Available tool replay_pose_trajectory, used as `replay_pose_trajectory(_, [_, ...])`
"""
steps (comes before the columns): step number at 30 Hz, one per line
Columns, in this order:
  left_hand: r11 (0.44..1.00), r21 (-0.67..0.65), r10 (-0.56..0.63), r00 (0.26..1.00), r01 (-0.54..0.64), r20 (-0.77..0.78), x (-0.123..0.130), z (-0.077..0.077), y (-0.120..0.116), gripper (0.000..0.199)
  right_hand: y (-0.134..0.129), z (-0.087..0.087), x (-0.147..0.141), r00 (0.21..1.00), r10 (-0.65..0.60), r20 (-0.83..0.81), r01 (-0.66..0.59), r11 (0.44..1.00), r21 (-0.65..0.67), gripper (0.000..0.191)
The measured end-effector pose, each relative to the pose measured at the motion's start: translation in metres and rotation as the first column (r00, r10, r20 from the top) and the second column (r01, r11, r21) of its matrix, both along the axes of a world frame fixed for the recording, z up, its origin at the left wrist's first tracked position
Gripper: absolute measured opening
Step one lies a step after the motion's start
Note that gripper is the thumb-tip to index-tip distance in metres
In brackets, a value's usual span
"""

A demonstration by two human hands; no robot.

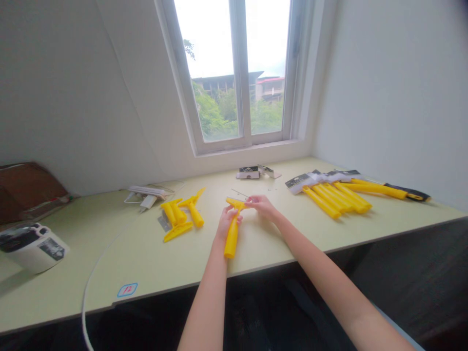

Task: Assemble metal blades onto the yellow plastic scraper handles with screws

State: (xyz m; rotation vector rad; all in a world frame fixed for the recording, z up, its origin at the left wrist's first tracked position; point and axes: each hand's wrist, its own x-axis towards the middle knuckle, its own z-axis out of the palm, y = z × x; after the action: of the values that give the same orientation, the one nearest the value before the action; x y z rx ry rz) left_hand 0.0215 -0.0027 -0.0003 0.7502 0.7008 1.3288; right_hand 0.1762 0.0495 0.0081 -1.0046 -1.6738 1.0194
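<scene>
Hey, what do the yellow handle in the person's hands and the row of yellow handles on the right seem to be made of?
The bright yellow tool handle in the left hand looks like moulded plastic: opaque, even colour, soft sheen. The row of matching yellow handles looks the same, though less certain from here.

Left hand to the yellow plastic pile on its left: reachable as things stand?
Probably yes, though it would have to let go first: the left hand is gripping a yellow plastic handle, and no object stands between it and the nearby yellow plastic pile.
</scene>
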Motion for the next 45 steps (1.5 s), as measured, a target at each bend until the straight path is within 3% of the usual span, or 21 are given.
replay_pose_trajectory(5, [0.999,-0.022,0.028,0.999,-0.027,0.04,-0.001,0.0,0.0,0.032,-0.001,0.001,-0.002,1.0,-0.018,-0.006,0.018,1.0,-0.005,0.034])
replay_pose_trajectory(12, [0.993,-0.057,0.112,0.99,-0.107,0.086,-0.004,-0.002,0.004,0.03,0.006,0.003,0.003,0.951,-0.263,-0.166,0.256,0.965,-0.06,0.038])
replay_pose_trajectory(17, [0.985,-0.059,0.166,0.98,-0.16,0.109,-0.004,0.0,0.003,0.028,0.004,0.007,0.016,0.914,-0.293,-0.282,0.338,0.933,0.123,0.032])
replay_pose_trajectory(24, [0.987,-0.042,0.158,0.983,-0.155,0.092,-0.003,0.001,0.003,0.031,-0.005,0.014,0.027,0.828,-0.434,-0.355,0.531,0.811,0.245,0.03])
replay_pose_trajectory(30, [0.988,-0.053,0.147,0.987,-0.144,0.065,-0.003,0.001,0.002,0.034,-0.014,0.013,0.018,0.907,-0.358,-0.222,0.418,0.825,0.379,0.025])
replay_pose_trajectory(45, [0.989,-0.046,0.141,0.989,-0.139,0.045,-0.003,0.0,0.002,0.032,-0.013,0.009,0.014,0.933,-0.328,-0.146,0.359,0.844,0.399,0.026])
